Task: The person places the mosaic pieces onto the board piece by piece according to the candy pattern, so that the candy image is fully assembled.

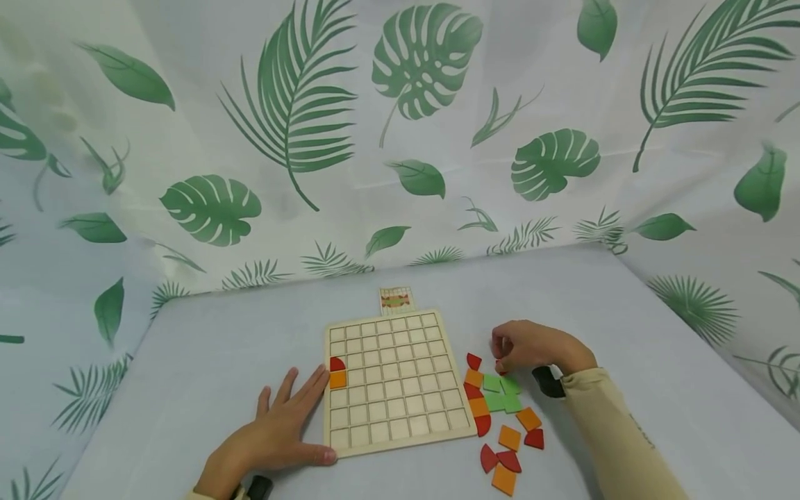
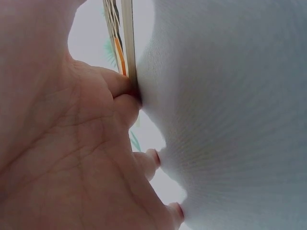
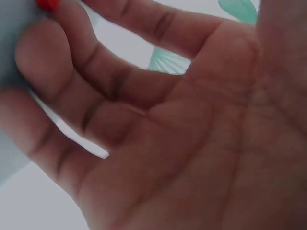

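A pale wooden grid board [image 1: 400, 389] lies on the table. In its left column sit a red quarter-round tile [image 1: 337, 363] and, just below, an orange square tile [image 1: 337, 379]. My left hand [image 1: 271, 434] rests with spread fingers against the board's left edge, thumb at the near corner; the left wrist view shows fingertips [image 2: 152, 158] on the cloth. To the right of the board, my right hand [image 1: 531, 347] pinches a red tile [image 1: 501, 369] above the loose pieces. Only a bit of that red tile [image 3: 47, 4] shows in the right wrist view, past the curled fingers.
Loose green square tiles [image 1: 494, 402], orange squares [image 1: 509, 437] and red quarter-round tiles [image 1: 489, 458] lie scattered right of the board. A small pattern card [image 1: 396, 300] touches the board's far edge. A leaf-printed curtain [image 1: 437, 173] surrounds the white table.
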Available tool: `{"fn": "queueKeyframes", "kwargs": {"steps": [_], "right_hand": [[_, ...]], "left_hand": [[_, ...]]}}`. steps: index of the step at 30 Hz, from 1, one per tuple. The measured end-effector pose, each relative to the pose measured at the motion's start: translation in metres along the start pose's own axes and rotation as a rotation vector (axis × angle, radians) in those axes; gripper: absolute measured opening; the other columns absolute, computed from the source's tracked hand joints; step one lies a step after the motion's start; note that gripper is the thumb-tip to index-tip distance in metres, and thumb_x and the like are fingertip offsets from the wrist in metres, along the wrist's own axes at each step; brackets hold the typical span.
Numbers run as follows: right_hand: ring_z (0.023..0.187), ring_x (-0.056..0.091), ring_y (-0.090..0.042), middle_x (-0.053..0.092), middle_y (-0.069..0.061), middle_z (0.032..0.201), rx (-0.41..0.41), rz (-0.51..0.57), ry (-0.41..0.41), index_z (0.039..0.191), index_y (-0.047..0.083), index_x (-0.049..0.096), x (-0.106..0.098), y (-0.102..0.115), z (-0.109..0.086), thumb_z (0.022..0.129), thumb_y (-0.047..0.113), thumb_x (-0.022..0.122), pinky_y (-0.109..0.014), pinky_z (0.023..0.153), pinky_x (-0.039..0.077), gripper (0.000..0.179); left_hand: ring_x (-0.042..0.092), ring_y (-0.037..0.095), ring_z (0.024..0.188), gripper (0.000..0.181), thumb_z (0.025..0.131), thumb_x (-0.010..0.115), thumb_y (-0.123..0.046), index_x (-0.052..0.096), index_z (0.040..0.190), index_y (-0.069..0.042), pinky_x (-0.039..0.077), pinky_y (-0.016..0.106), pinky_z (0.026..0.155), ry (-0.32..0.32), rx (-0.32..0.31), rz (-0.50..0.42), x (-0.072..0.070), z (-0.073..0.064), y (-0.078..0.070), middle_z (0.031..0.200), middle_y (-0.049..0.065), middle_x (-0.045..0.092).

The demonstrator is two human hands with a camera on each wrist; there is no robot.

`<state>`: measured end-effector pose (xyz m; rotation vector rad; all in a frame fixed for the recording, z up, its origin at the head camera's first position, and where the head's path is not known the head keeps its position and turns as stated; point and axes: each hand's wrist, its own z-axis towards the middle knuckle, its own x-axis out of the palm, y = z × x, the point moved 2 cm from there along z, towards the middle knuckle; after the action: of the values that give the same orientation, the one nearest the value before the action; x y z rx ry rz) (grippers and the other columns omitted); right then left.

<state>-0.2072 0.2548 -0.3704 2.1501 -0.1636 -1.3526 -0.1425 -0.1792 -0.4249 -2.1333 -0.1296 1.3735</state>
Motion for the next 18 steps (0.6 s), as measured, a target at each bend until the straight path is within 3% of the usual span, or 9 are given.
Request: {"fn": "queueKeyframes", "kwargs": {"steps": [7,12,18], "right_hand": [[0.078,0.054,-0.021,0.055,-0.003,0.08,0.008,0.091,0.03,0.094,0.01,0.064,0.0,-0.006,-0.003,0.085,-0.002,0.078,-0.037,0.072,0.045,0.021],[0.075,0.053,-0.02,0.054,-0.002,0.077,-0.023,0.086,0.029,0.089,0.01,0.063,0.001,-0.007,0.002,0.085,0.001,0.079,-0.036,0.07,0.044,0.018],[0.085,0.053,-0.022,0.055,-0.002,0.087,-0.043,0.093,0.026,0.099,0.013,0.068,0.002,-0.018,-0.002,0.086,0.005,0.082,-0.036,0.073,0.046,0.021]], "left_hand": [[-0.009,0.049,0.161,0.134,0.074,0.083,-0.077,0.019,0.173,-0.015,-0.015,0.079,0.114,0.007,0.034,-0.033,-0.001,-0.001,0.0,0.179,0.005,0.014],[-0.01,0.048,0.161,0.133,0.074,0.082,-0.077,0.018,0.173,-0.015,-0.015,0.078,0.115,0.03,0.017,-0.033,-0.003,-0.001,-0.002,0.18,0.005,0.013],[-0.009,0.05,0.16,0.133,0.075,0.086,-0.071,0.019,0.173,-0.012,-0.014,0.08,0.114,0.026,0.016,-0.03,-0.003,-0.002,-0.005,0.179,0.008,0.015]]}}
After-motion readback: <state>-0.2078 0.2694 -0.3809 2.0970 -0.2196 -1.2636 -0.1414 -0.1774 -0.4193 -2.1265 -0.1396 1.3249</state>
